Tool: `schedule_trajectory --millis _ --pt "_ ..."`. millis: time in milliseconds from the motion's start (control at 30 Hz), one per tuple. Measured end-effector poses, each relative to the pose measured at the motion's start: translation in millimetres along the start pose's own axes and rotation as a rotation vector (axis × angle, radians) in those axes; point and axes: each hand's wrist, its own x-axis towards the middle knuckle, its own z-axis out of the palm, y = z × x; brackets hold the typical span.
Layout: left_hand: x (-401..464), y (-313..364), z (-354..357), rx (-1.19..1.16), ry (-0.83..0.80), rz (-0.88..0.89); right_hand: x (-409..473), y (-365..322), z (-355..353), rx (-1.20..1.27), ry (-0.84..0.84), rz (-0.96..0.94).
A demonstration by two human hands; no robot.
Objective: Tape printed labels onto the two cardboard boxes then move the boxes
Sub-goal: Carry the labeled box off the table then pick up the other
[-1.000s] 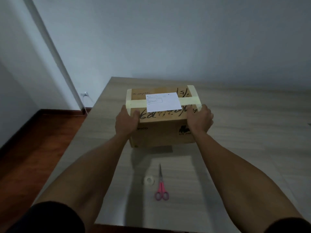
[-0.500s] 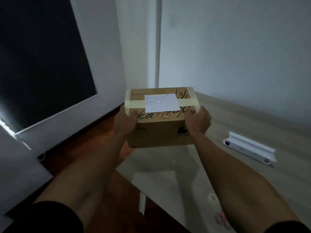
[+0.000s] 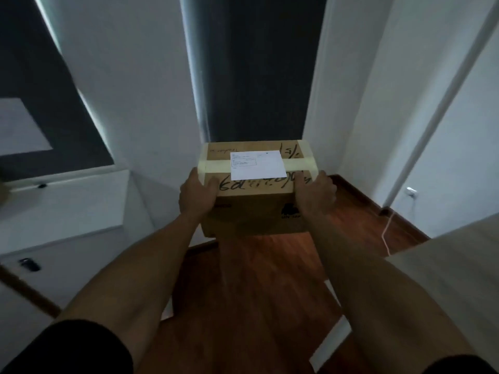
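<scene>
A cardboard box (image 3: 256, 201) with a white printed label (image 3: 258, 164) on its top is held in the air over a reddish wooden floor (image 3: 259, 287). The left hand (image 3: 197, 194) and right hand (image 3: 316, 194) grip its near corners, thumbs on top. A table corner (image 3: 442, 265) shows at the right.

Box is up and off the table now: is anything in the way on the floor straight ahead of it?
Nothing visible. The cardboard box is held between the left hand and right hand over bare wooden floor. A white cable trails along the right, off the path.
</scene>
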Motion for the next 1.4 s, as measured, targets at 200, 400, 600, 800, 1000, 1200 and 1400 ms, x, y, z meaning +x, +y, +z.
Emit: schedule_trajectory --millis 200,400,600,800,1000,1200,1400 --pt "17.4 -77.6 -117.9 0.091 0.212 -0.100 -62.3 -96.1 103.3 0.110 -0.171 -0.126" --pt "13.3 -140.0 -224.9 0.202 0.386 -0.253 -132.8 -183.3 183.3 0.221 -0.331 -0.219" --pt "10.3 -182.6 -306.3 0.233 0.512 -0.359 -197.1 -253.4 250.4 0.274 -0.467 -0.299" --pt "39.0 -227.8 -359.8 0.260 0.579 -0.424 -232.1 -305.0 319.4 0.311 -0.545 -0.350" --pt "100.2 -277.5 -398.6 0.264 0.573 -0.471 -243.7 -361.9 402.9 0.292 -0.587 -0.363" --pt "160.0 -314.6 -419.9 0.236 0.556 -0.459 -242.7 -401.5 462.3 0.231 -0.585 -0.379" --pt "206.9 -346.1 -432.4 0.208 0.485 -0.429 -239.6 -423.9 502.2 0.202 -0.553 -0.360"
